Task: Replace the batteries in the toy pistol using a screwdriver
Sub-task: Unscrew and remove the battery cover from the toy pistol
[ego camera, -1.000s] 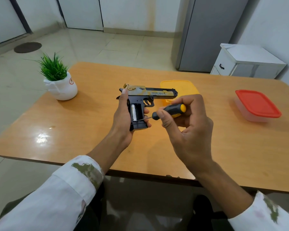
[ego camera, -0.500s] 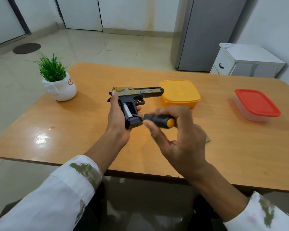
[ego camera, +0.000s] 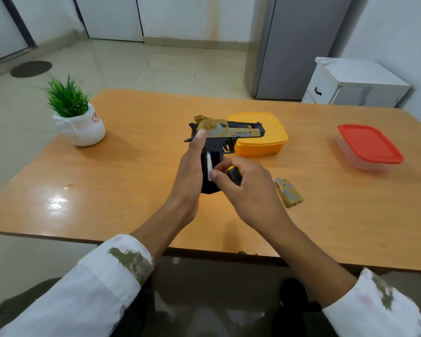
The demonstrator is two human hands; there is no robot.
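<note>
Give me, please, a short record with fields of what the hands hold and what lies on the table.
Left hand: grips the black and tan plastic toy pistol by its handle
Battery bay: open, silver cylindrical battery inside
Right hand: holds the black-and-yellow screwdriver, fingertip at the battery
Cover: tan plastic plate lying on the orange wooden table, right of the hands
Others: yellow lidded box, red-lidded clear box, green plant in white pot

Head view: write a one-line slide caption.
Left hand holds the toy pistol; right hand, gripping the screwdriver, touches a battery in the open grip; the cover lies on the table.
</note>
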